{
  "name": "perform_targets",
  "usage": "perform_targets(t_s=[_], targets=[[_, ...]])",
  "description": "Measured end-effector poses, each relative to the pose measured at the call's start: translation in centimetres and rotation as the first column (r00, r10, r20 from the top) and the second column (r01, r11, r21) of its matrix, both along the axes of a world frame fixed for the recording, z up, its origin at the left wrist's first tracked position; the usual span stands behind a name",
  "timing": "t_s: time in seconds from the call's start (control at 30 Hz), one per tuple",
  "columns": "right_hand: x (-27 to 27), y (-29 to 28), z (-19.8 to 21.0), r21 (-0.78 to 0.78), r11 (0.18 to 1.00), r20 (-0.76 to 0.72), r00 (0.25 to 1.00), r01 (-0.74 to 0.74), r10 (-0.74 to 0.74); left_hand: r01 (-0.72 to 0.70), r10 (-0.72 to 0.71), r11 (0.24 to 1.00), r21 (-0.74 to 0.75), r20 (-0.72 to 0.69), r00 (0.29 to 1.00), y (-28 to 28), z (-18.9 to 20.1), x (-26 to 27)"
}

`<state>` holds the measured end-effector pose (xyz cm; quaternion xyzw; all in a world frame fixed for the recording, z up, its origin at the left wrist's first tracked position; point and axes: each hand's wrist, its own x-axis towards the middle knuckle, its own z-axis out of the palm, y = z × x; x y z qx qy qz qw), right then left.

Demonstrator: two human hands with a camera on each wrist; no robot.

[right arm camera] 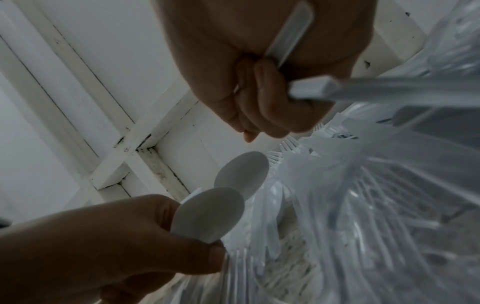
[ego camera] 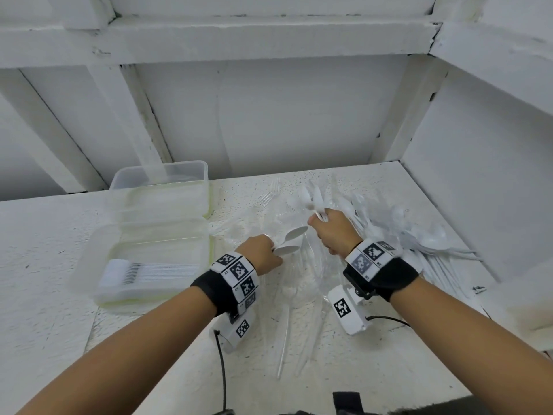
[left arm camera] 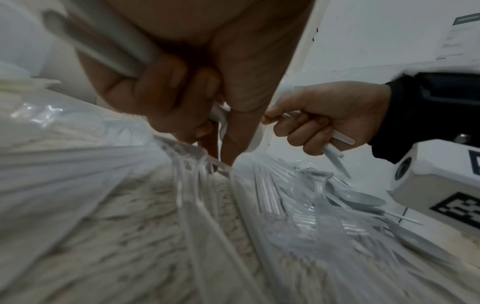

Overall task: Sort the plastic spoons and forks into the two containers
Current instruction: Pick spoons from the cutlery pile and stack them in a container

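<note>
My left hand [ego camera: 263, 253] grips two white plastic spoons [ego camera: 291, 241] by the handles, bowls pointing right; the right wrist view shows those bowls [right arm camera: 207, 216] close up. My right hand [ego camera: 330, 232] is curled round a bunch of white spoons [ego camera: 314, 200], their bowls sticking up and away and their handle ends [right arm camera: 309, 90] jutting from the fist. Both hands hover over a heap of clear plastic forks [ego camera: 299, 280] mid-table. Two clear containers stand at the left: the near one [ego camera: 191, 235] holds a stacked row of forks [ego camera: 143, 272], the far one [ego camera: 161, 181] looks empty.
A pile of loose white spoons [ego camera: 419, 235] lies to the right, against the white side wall [ego camera: 478, 175]. The rough white tabletop [ego camera: 45, 265] stretches to the left of the containers. A white back wall with beams closes the far side.
</note>
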<state>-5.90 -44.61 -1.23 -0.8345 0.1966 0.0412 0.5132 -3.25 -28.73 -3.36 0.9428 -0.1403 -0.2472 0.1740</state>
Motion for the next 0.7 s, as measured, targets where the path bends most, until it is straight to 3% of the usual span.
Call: perform_targets(t_s=[0.17,0.4,0.7], targets=[[0.1,0.3,0.2,0.016,1.000,-0.003,1.000,-0.011,0.011,0.020,-0.020,1.000,0.004,-0.028,0.999,-1.1,-0.1,-0.5],[0.0,0.3,0.3,0.023,1.000,-0.005,1.000,0.002,-0.002,0.124,-0.124,0.983,0.139,-0.009,0.992,-1.9,0.0,-1.2],[-0.2,0.4,0.2,0.034,0.999,-0.003,1.000,-0.015,0.015,0.065,-0.055,0.994,0.088,-0.111,0.992,-1.1,1.2,-0.3]])
